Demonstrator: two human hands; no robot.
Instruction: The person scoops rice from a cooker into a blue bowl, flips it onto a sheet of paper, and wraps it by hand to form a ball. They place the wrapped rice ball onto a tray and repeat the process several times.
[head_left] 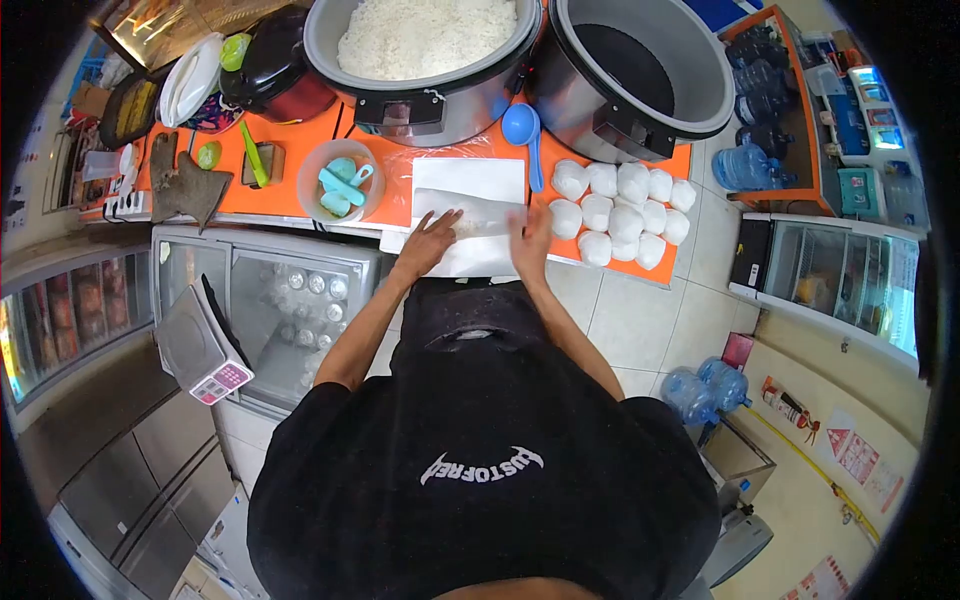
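Note:
My left hand (430,243) presses its fingertips on the left part of a partly rolled sheet of white wrapping paper (485,212) at the front edge of the orange table. Any contents of the roll are hidden. At the roll's other end is my right hand (532,243), its fingers blurred by motion. Under the roll lie flat white sheets of paper (468,174). Just right of my right hand, several round white wrapped packets (626,222) sit piled together. A blue ladle (521,126) lies behind them, its handle pointing toward me.
A large cooker full of white rice (425,40) stands at the back, beside an open cooker (640,70) with a dark inside. Left of the paper, a clear tub (340,182) holds turquoise scoops. A glass-topped freezer (290,310) and a scale (205,345) are at lower left.

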